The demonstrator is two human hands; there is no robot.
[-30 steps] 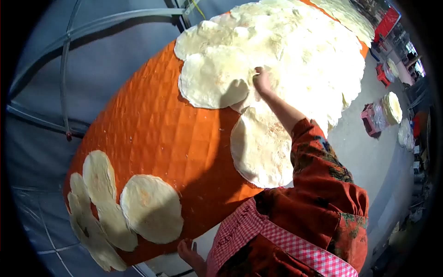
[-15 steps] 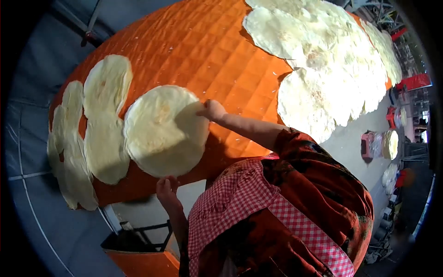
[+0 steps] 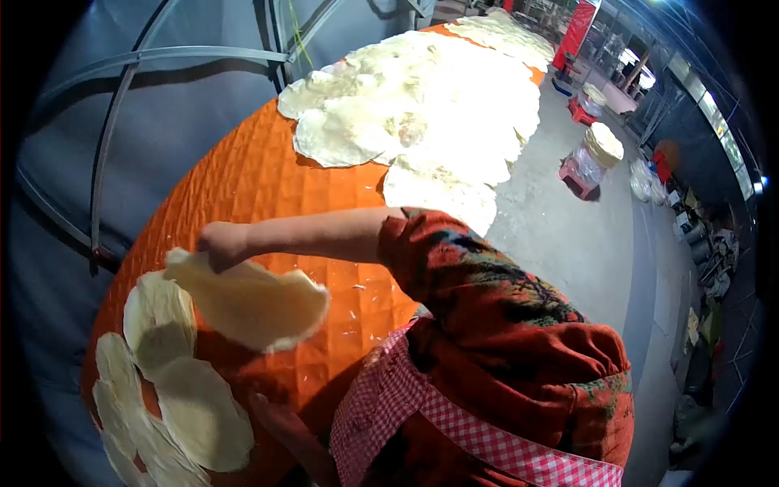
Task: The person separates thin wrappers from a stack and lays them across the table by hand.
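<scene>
My right hand (image 3: 225, 245) is closed on the upper edge of a thin, round flatbread (image 3: 251, 304), which hangs tilted above the orange quilted cover (image 3: 243, 191). The fingertips are partly hidden behind the hand. Low in the view, my left hand (image 3: 280, 422) is apart from that flatbread, dim and slightly blurred, with its fingers stretched out and nothing seen in them. Closest to it lies a pale flatbread (image 3: 203, 414) on the cover. More flatbreads overlap at the left, among them a layered one (image 3: 160, 325) and a long row (image 3: 130, 390) along the edge.
A wide spread of overlapping flatbreads (image 3: 430, 105) covers the far part of the surface. To the right on the grey floor (image 3: 568, 260) stands a red stool (image 3: 578, 174) with a stack of flatbreads (image 3: 603, 144). Metal poles (image 3: 122, 138) and a grey sheet wall border the left.
My right hand has lifted the flatbread and carried it left, while my left hand has let go of its edge. The head view has turned, showing more of the floor and far end.
</scene>
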